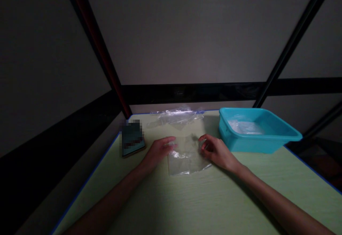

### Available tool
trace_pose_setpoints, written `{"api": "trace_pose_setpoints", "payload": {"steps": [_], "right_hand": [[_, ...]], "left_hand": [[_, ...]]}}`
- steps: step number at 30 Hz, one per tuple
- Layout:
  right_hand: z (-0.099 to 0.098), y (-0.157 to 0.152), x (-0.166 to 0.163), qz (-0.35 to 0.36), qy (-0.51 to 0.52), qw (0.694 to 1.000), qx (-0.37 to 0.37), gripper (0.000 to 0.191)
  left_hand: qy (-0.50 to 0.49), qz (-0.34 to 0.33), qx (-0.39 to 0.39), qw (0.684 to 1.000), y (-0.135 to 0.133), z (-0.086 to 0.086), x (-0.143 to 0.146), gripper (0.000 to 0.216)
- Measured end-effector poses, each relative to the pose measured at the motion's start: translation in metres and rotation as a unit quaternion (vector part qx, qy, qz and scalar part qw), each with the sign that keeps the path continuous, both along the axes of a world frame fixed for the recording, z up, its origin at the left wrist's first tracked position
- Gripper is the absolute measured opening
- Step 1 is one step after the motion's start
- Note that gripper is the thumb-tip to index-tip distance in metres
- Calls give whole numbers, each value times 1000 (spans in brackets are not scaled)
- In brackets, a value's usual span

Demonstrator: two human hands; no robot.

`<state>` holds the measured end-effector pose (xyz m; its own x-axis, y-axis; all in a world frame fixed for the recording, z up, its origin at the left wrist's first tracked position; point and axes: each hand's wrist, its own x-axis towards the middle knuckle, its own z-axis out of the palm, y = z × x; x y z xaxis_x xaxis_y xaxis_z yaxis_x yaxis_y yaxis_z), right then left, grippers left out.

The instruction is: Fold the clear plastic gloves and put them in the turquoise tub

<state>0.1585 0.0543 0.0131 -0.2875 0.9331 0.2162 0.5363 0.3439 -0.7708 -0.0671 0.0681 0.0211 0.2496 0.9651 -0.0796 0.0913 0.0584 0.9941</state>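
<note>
A clear plastic bag lies flat on the pale green table, between my two hands. My left hand rests on the bag's left edge with its fingers curled over the plastic. At the bag's right edge my right hand pinches the plastic with bent fingers. Both forearms reach in from the bottom of the view.
A pile of more clear plastic bags lies at the table's far edge. A turquoise tub holding clear plastic stands at the right. A dark phone lies left of my left hand. Dark metal bars and a grey wall stand behind.
</note>
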Motion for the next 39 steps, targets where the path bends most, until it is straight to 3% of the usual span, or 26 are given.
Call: {"api": "trace_pose_setpoints", "payload": {"steps": [5, 15, 18, 22, 27, 31, 37, 39], "right_hand": [[3, -8, 0, -13, -68, 997, 32, 24], [2, -14, 0, -45, -143, 985, 91, 25], [9, -20, -3, -48, -156, 981, 101, 26], [14, -28, -12, -3, -202, 971, 131, 33], [3, -37, -19, 94, -307, 934, 153, 58], [-5, -40, -15, 117, -327, 928, 132, 69], [-9, -42, -11, 123, -337, 926, 116, 75], [-6, -41, -8, 131, -334, 927, 109, 75]], "left_hand": [[-13, -4, -5, 1000, 4, -5, 2, 49], [-20, 60, 21, 998, 4, -11, 8, 67], [19, 76, 99, 992, 4, -14, 4, 61], [174, 49, 250, 951, -6, -14, 4, 46], [236, -112, 267, 928, -25, -14, 11, 49], [295, -154, 295, 896, -27, -17, 9, 53], [502, -187, 341, 772, -24, -16, 4, 62], [534, -188, 349, 747, -24, -15, 2, 64]]}}
